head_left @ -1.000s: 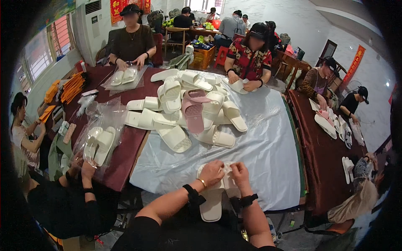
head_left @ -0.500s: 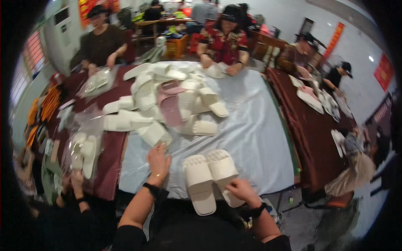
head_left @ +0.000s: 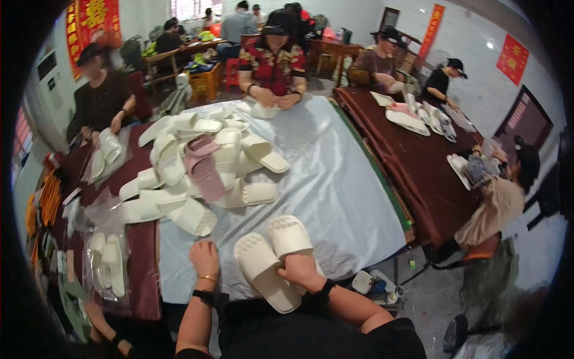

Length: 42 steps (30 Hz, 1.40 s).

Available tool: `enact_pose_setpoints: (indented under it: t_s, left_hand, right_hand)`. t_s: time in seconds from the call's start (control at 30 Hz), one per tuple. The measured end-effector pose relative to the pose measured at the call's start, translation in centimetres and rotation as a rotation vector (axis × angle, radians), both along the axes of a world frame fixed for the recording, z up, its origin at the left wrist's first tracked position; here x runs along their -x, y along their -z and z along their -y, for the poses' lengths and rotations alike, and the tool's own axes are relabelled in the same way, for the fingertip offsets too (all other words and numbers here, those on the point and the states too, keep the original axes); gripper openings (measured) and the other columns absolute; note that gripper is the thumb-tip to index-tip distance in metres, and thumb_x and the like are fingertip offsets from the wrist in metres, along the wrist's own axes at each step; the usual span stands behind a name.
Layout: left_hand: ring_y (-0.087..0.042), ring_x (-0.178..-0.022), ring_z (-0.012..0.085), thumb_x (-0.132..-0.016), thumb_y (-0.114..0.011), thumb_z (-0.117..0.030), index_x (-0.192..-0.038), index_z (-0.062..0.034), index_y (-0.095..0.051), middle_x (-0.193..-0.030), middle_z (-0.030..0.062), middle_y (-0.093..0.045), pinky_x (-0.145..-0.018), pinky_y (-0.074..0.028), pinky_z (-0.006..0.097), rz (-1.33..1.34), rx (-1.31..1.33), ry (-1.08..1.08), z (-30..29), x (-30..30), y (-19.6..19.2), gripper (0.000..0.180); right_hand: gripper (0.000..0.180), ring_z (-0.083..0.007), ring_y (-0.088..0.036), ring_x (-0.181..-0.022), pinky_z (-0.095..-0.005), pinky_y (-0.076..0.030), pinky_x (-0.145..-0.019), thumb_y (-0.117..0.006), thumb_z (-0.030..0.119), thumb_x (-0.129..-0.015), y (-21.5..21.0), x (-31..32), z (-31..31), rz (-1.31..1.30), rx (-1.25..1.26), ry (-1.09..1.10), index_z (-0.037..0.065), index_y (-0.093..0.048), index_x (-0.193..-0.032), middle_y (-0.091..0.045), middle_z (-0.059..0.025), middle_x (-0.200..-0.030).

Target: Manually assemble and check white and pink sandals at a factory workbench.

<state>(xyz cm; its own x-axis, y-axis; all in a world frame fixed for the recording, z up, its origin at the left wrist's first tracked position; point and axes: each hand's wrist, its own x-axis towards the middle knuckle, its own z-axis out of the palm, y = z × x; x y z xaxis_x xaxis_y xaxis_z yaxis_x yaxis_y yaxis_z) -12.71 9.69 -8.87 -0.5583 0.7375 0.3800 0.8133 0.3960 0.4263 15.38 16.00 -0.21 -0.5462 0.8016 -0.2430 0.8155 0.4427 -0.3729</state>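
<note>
White slipper pair [head_left: 274, 256] lay at counter's [head_left: 335, 197] near edge; right hand [head_left: 301, 270] gripped it, left hand [head_left: 205, 258] rested open beside.

I sit at a long surface [head_left: 335, 179] draped in pale blue sheeting. To my right stands a second surface [head_left: 418, 161] under a dark maroon cloth, above a grey floor [head_left: 430, 293]. White walls [head_left: 478, 36] carry red hangings [head_left: 513, 58], and a dark door [head_left: 523, 113] sits at right. Windows [head_left: 185, 7] glow at the far end, behind wooden chairs [head_left: 156, 58].
</note>
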Motion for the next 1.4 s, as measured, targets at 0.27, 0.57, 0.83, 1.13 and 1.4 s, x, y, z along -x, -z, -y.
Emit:
enact_pose_setpoints:
  t_s: [0.27,0.57,0.83,1.13,1.4]
  left_hand:
    - [-0.053,-0.085,0.0311,-0.082,-0.059,-0.017,-0.085,-0.0088,-0.061,-0.084,0.0098,-0.057,-0.074,-0.040,0.043,0.076,-0.100,0.271,-1.2,-1.8,-1.2,0.009]
    - [-0.054,-0.081,0.0333,-0.083,-0.058,-0.016,-0.084,-0.0065,-0.059,-0.081,0.0117,-0.058,-0.072,-0.040,0.043,0.088,-0.115,0.379,-1.6,-2.8,-0.7,0.009]
    - [-0.054,-0.083,0.0321,-0.084,-0.057,-0.018,-0.084,-0.0066,-0.059,-0.081,0.0104,-0.057,-0.074,-0.040,0.043,0.097,-0.117,0.403,-1.7,-2.8,-1.2,0.011]
    - [-0.056,-0.085,0.0299,-0.084,-0.056,-0.019,-0.085,-0.0072,-0.063,-0.083,0.0107,-0.059,-0.076,-0.041,0.042,0.112,-0.106,0.366,-1.3,-3.3,-0.3,0.014]
    - [-0.056,-0.076,0.0335,-0.084,-0.057,-0.019,-0.080,-0.0082,-0.061,-0.077,0.0107,-0.059,-0.069,-0.042,0.044,0.086,-0.073,0.368,-1.7,-2.8,-0.3,0.012]
  right_hand:
    - [0.032,-0.0337,-0.066,-0.075,-0.0447,-0.051,-0.068,-0.057,0.035,-0.076,1.6,1.9,-0.8,0.086,-0.072,0.005,0.008,-0.070,-0.085,-0.067,-0.0175,-0.080]
    - [0.025,-0.0383,-0.063,-0.072,-0.0471,-0.050,-0.065,-0.054,0.025,-0.070,-0.2,-2.2,-1.6,-0.006,-0.136,0.015,0.005,-0.067,-0.075,-0.063,-0.0213,-0.075]
    - [0.025,-0.0384,-0.062,-0.069,-0.0464,-0.049,-0.061,-0.057,0.027,-0.071,-6.4,0.3,-7.1,-0.053,-0.305,-0.044,0.005,-0.068,-0.075,-0.063,-0.0193,-0.071]
    - [0.029,-0.0383,-0.064,-0.078,-0.0464,-0.050,-0.070,-0.063,0.029,-0.076,-17.1,17.8,-19.2,-0.344,-0.616,-0.157,0.003,-0.065,-0.088,-0.065,-0.0197,-0.082]
    - [0.027,-0.0361,-0.062,-0.085,-0.0434,-0.049,-0.073,-0.062,0.028,-0.081,-10.9,18.3,-14.3,-0.545,-0.375,-0.161,0.006,-0.061,-0.096,-0.065,-0.0175,-0.091]
